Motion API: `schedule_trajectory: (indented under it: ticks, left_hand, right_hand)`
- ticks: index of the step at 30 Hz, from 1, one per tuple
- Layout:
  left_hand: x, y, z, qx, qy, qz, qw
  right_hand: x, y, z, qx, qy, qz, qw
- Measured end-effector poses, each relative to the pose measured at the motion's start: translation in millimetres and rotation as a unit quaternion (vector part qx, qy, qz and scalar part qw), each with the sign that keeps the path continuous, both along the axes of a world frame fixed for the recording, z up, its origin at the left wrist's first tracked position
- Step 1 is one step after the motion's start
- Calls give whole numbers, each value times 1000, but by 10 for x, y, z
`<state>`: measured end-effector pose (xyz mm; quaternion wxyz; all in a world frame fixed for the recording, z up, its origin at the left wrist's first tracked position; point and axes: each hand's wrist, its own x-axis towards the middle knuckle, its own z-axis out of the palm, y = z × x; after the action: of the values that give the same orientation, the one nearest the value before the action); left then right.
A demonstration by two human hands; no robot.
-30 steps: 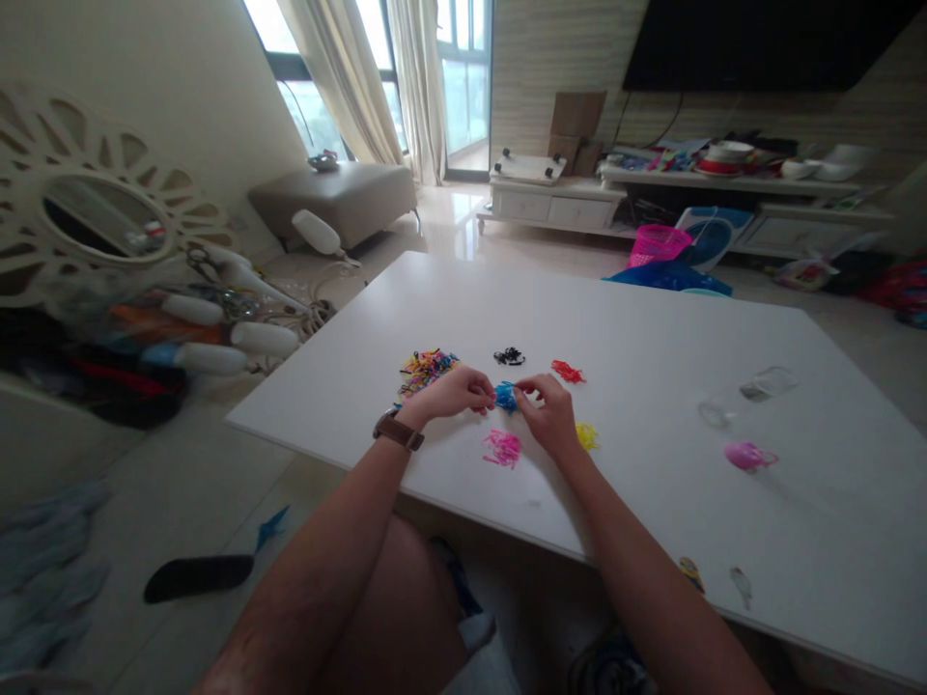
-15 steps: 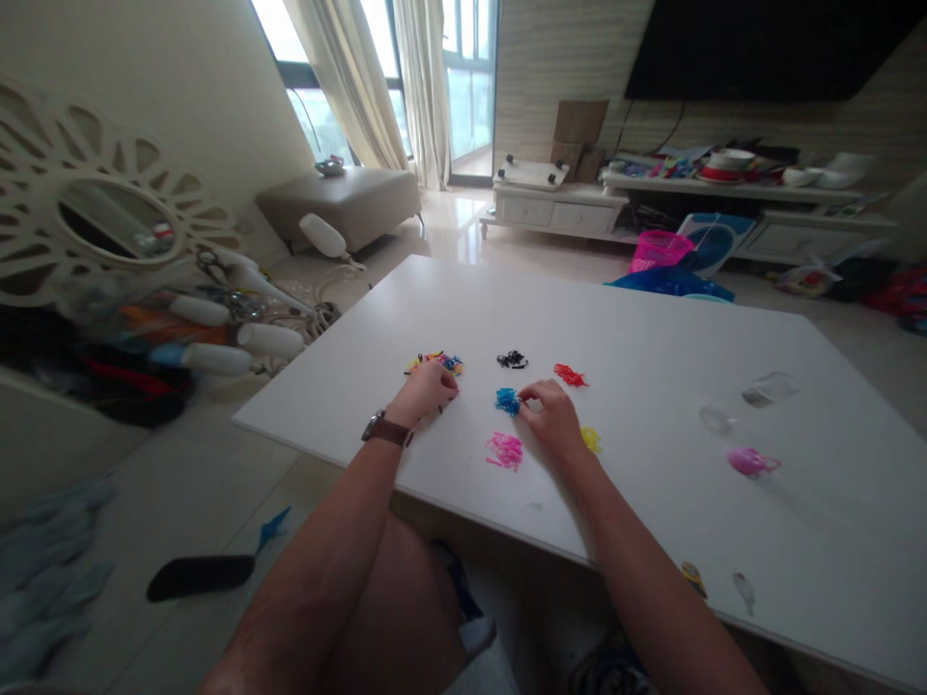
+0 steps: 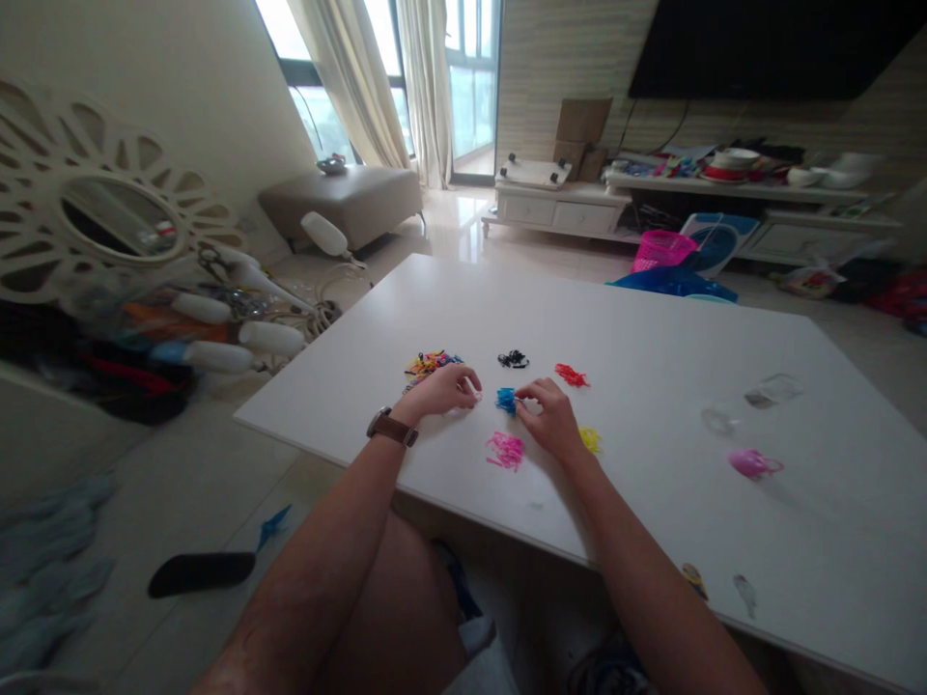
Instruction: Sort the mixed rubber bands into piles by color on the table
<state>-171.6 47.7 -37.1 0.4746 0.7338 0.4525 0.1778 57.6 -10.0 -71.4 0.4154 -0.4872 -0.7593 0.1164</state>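
A pink basket (image 3: pixel 659 251) stands on the floor, its contents hidden; a clear jar (image 3: pixel 774 390) lies on my white table (image 3: pixel 615 338). A television (image 3: pixel 753 48) hangs beyond. Near me sit a mixed pile (image 3: pixel 427 366) of bands and smaller black, red, yellow and pink ones. The blue pile (image 3: pixel 505 400) lies between my hands, my right hand (image 3: pixel 554 417) touching its edge; I can't tell whether either grips a band. My left hand (image 3: pixel 443 388) has shifted from the mixed pile toward the blue.
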Motion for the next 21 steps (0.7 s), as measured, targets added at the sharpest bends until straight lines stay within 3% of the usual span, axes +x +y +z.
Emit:
schedule_trajectory:
  ticks: [3,6,12,16,21]
  left_hand:
    - [83,-34,32,-46,-66,-34,996]
    - [156,-47,33,-39,-94,-55,993]
    - [201,-28,-20,-34,-105,-82,991]
    - [166,14,-49,-39,-99,-34,994]
    - [138,21,-18,-22,-100,19,995]
  right_hand:
    - [-40,-27,23,-10,14,48,999]
    - [-78,-46,29,-24,32,82,996]
    - [-84,-49,50,-30,53,88,994]
    - [-46,-51,86,-58,109,64,990]
    - [-27,-83,124,-121,111,123,979]
